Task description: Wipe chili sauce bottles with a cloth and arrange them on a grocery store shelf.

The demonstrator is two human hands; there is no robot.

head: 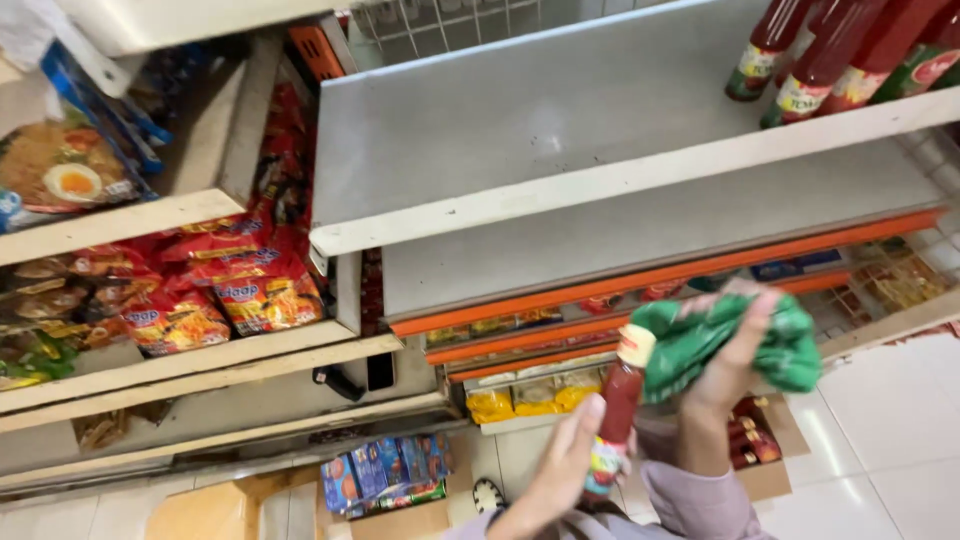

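Red glass sauce bottles (830, 55) stand at upper right on the grey metal shelf (520, 130); crinkly red noodle packets (230, 285) lie at left, lower down.

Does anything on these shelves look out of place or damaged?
Nothing looks spilled or broken. The upper grey shelf is mostly bare, with sauce bottles only at its right end. The left hand holds a red bottle; the right hand holds a green cloth.

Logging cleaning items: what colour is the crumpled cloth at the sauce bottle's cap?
Green crumpled cloth, right hand; head view.
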